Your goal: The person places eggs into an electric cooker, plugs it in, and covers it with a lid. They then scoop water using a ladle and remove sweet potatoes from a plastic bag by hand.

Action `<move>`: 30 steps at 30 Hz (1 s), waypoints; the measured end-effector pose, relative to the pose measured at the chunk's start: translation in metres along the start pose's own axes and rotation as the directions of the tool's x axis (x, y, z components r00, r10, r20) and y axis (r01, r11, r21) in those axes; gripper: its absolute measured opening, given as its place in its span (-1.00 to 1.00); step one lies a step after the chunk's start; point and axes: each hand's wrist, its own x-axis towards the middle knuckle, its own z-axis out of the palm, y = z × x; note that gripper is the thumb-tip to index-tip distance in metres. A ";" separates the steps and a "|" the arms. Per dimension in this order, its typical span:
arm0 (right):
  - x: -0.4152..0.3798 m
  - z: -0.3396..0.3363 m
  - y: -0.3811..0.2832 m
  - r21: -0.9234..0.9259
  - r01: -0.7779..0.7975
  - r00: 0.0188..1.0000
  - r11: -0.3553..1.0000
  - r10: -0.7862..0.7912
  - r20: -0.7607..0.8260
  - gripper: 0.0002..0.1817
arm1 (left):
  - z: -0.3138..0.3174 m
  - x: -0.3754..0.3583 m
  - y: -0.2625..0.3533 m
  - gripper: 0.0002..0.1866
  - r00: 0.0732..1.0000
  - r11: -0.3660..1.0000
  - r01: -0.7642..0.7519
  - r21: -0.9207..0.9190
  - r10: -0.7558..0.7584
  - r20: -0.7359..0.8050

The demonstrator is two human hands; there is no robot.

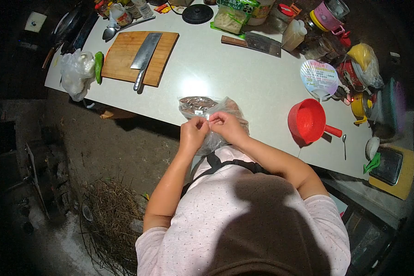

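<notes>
left hand [194, 131] and right hand [226, 126] meet at a clear plastic bag [234, 109], thumbs and fingertips drawn narrowly together on its gathered film, at the near edge of a white table [248, 76]. dark brown contents [197, 101] show through, and the near part of the bag seems to droop past the edge, close to the person's shirt [230, 188].

that overhang looks like the chief risk: should the pinch slacken, the weight inside could drag the bag off the table toward the floor [124, 152]. thin film might also split under a hard tug between the fingertips, or slippery folds could slide from so small a grip.

from where an onlooker stands, the exact spot being pinched is screened by the fingers. shine and creases keep the brown contents from being identified, and a white patch [198, 112] on the bag is too small to read. jars [135, 8] along the far side are partly cut off; the outer corners fall into darkness.
</notes>
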 end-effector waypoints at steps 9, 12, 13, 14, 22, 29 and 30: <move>0.001 -0.002 -0.006 -0.216 0.013 1.000 0.976 -0.012 0.006 -0.84 | -0.001 0.000 -0.017 -0.88 0.989 0.959 0.126 -0.253 -0.102 0.106; 0.003 -0.004 -0.006 -0.065 -0.101 0.994 0.993 0.103 0.027 -0.89 | -0.007 -0.003 -0.010 -0.89 0.974 0.904 0.215 -0.371 -0.170 0.150; 0.004 -0.006 -0.007 0.015 -0.163 0.986 0.987 0.162 0.045 -0.88 | -0.007 -0.003 -0.013 -0.89 0.974 0.903 0.215 -0.372 -0.170 0.150; 0.004 -0.007 -0.007 0.094 -0.224 0.973 0.970 0.218 0.068 -0.86 | -0.006 -0.003 -0.017 -0.89 0.966 0.846 0.252 -0.470 -0.189 0.177; 0.000 -0.005 -0.009 -0.001 -0.091 0.996 0.996 0.091 0.024 -0.82 | -0.004 0.005 -0.016 -0.83 0.966 0.898 0.234 -0.372 -0.172 0.193; 0.000 -0.005 -0.008 -0.082 0.006 1.000 0.997 -0.005 0.007 -0.83 | 0.000 0.005 -0.010 -0.80 0.987 0.985 0.110 -0.133 -0.093 0.128; 0.001 -0.005 -0.007 -0.084 0.006 1.000 0.996 -0.006 0.009 -0.83 | 0.000 0.005 -0.010 -0.80 0.984 0.978 0.128 -0.164 -0.103 0.148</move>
